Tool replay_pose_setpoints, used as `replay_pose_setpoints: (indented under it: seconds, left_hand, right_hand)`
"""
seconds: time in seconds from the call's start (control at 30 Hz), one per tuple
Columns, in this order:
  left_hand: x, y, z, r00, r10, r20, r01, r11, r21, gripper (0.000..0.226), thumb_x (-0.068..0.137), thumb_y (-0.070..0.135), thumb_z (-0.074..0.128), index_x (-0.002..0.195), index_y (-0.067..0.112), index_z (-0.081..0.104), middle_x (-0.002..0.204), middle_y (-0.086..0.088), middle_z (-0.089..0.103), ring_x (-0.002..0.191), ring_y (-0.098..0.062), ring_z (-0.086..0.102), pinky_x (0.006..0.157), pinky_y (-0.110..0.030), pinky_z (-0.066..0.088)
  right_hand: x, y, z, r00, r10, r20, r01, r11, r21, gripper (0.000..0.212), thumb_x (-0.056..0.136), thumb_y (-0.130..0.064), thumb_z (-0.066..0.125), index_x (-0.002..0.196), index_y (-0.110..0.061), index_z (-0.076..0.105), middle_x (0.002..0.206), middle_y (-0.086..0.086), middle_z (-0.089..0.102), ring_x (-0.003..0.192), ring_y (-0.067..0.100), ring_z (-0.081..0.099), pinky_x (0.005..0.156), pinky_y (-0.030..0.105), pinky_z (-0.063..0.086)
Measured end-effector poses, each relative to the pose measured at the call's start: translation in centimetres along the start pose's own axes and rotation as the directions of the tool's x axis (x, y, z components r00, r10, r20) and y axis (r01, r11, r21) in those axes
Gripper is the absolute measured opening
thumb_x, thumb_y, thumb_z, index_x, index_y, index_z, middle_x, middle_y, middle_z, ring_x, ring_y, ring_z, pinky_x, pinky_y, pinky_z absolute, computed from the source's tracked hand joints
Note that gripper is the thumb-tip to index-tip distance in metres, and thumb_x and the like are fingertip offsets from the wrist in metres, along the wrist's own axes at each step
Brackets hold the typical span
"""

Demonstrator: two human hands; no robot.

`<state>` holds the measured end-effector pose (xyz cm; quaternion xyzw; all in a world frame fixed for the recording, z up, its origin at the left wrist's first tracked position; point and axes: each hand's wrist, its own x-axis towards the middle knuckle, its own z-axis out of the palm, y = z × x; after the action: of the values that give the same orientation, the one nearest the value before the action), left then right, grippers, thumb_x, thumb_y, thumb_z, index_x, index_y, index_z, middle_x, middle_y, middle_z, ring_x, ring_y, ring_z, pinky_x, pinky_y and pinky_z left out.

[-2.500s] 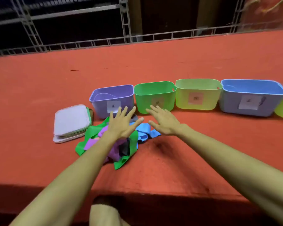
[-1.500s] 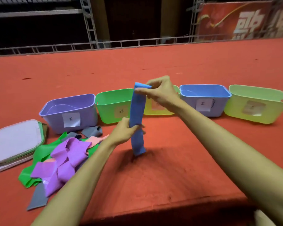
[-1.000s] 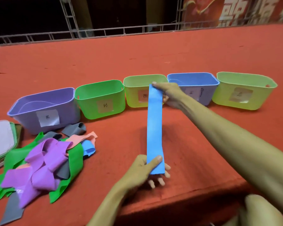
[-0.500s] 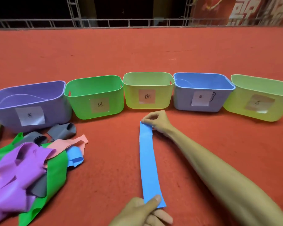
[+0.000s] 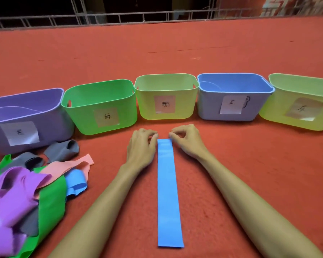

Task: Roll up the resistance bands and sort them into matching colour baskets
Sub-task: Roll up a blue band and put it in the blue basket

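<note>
A long blue resistance band [image 5: 167, 192] lies flat and straight on the red surface, running away from me. My left hand [image 5: 141, 146] and my right hand [image 5: 186, 141] sit at its far end with curled fingers, each pinching a far corner. The band's near end lies free. Beyond the hands stands a row of labelled baskets: purple [image 5: 26, 94], green [image 5: 101, 84], yellow-green [image 5: 166, 76], blue [image 5: 235, 75] and another yellow-green [image 5: 302, 79]. The blue basket is just right of my right hand.
A loose pile of bands lies at the left: purple [image 5: 13, 194], green [image 5: 48, 205], grey [image 5: 62, 149], pink [image 5: 69, 164] and another blue one [image 5: 76, 181]. A metal railing [image 5: 157, 15] runs behind the red surface.
My left hand let go of the band's near end and moved up to its far end beside my right hand. The band now lies flat on the surface.
</note>
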<state>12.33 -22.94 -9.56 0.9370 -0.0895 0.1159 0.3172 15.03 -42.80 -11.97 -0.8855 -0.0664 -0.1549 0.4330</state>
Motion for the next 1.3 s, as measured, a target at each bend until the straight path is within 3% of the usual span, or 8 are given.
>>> replay_pose_setpoints:
  seconds: [0.07, 0.2, 0.4, 0.63, 0.77, 0.9, 1.03, 1.3]
  left_hand:
    - [0.9, -0.7, 1.5, 1.0, 0.027, 0.006, -0.027, 1.0, 0.011, 0.028, 0.104, 0.038, 0.055, 0.12, 0.026, 0.075, 0.115, 0.002, 0.065, 0.111, -0.024, 0.053, 0.095, -0.042, 0.043]
    - [1.3, -1.1, 2.1, 0.997, 0.083, -0.01, -0.082, 0.995, 0.059, 0.023, 0.099, 0.043, 0.061, 0.111, 0.031, 0.078, 0.11, 0.008, 0.06, 0.107, -0.018, 0.049, 0.089, -0.039, 0.04]
    - [1.6, -1.2, 1.9, 0.993, 0.106, -0.046, -0.107, 0.994, -0.019, 0.007, 0.092, 0.035, 0.073, 0.094, 0.032, 0.079, 0.099, 0.01, 0.065, 0.099, -0.017, 0.054, 0.083, -0.036, 0.044]
    - [1.8, -1.7, 1.6, 0.998, 0.054, -0.013, -0.055, 0.978, -0.201, 0.005, 0.083, 0.033, 0.078, 0.088, 0.035, 0.081, 0.091, 0.016, 0.072, 0.088, -0.006, 0.066, 0.08, -0.036, 0.056]
    - [1.7, -1.8, 1.2, 0.999, 0.036, 0.013, -0.03, 0.948, -0.316, 0.004, 0.083, 0.029, 0.08, 0.086, 0.03, 0.083, 0.089, 0.013, 0.074, 0.086, -0.001, 0.068, 0.08, -0.028, 0.057]
    - [1.7, -1.8, 1.2, 1.0, 0.015, -0.008, -0.016, 0.953, -0.302, 0.005, 0.086, 0.026, 0.08, 0.087, 0.028, 0.084, 0.088, 0.011, 0.074, 0.084, -0.001, 0.066, 0.074, -0.016, 0.047]
    - [1.7, -1.9, 1.4, 1.0, 0.026, 0.005, -0.024, 0.961, -0.276, 0.005, 0.084, 0.026, 0.082, 0.086, 0.029, 0.084, 0.089, 0.01, 0.074, 0.089, -0.006, 0.065, 0.077, -0.02, 0.05]
    - [1.7, -2.0, 1.3, 0.998, 0.056, 0.002, -0.053, 0.959, -0.277, 0.007, 0.083, 0.023, 0.084, 0.088, 0.028, 0.084, 0.088, 0.011, 0.073, 0.088, -0.002, 0.063, 0.07, -0.002, 0.039]
  right_hand:
    - [-0.1, 0.5, 0.4, 0.999, -0.037, 0.016, 0.038, 0.993, -0.109, 0.018, 0.085, -0.038, 0.072, 0.091, -0.026, 0.083, 0.105, -0.01, 0.077, 0.107, 0.017, 0.061, 0.096, 0.039, 0.047]
    - [0.1, 0.6, 0.6, 0.996, -0.074, 0.04, 0.08, 0.982, -0.174, 0.008, 0.083, -0.037, 0.077, 0.087, -0.032, 0.081, 0.106, -0.014, 0.073, 0.107, 0.017, 0.055, 0.095, 0.044, 0.046]
    - [-0.1, -0.2, 0.2, 0.995, -0.092, 0.03, 0.094, 0.991, -0.099, 0.007, 0.079, -0.023, 0.079, 0.08, -0.03, 0.077, 0.092, -0.015, 0.074, 0.096, 0.012, 0.061, 0.091, 0.042, 0.05]
    - [-0.1, -0.8, 1.0, 0.999, -0.041, 0.03, 0.045, 0.993, -0.114, 0.021, 0.076, -0.058, 0.057, 0.076, -0.043, 0.072, 0.095, -0.017, 0.074, 0.101, 0.015, 0.062, 0.094, 0.049, 0.048]
    - [-0.3, -0.7, 1.0, 0.998, -0.048, 0.031, 0.051, 0.994, -0.095, 0.014, 0.07, -0.058, 0.06, 0.07, -0.047, 0.069, 0.093, -0.017, 0.073, 0.102, 0.015, 0.062, 0.094, 0.049, 0.048]
    - [-0.4, -0.8, 0.9, 0.999, -0.03, 0.026, 0.032, 0.997, -0.077, 0.021, 0.068, -0.057, 0.062, 0.075, -0.043, 0.075, 0.094, -0.018, 0.072, 0.104, 0.013, 0.061, 0.095, 0.049, 0.048]
    - [-0.5, -0.9, 0.7, 0.998, -0.029, 0.056, 0.033, 0.997, -0.067, 0.011, 0.068, -0.056, 0.064, 0.076, -0.054, 0.071, 0.096, -0.019, 0.072, 0.106, 0.013, 0.061, 0.096, 0.049, 0.048]
    - [-0.7, -0.8, 0.6, 0.998, -0.006, 0.062, 0.01, 0.998, -0.069, 0.02, 0.074, -0.052, 0.063, 0.079, -0.038, 0.078, 0.099, -0.017, 0.072, 0.108, 0.016, 0.062, 0.097, 0.049, 0.048]
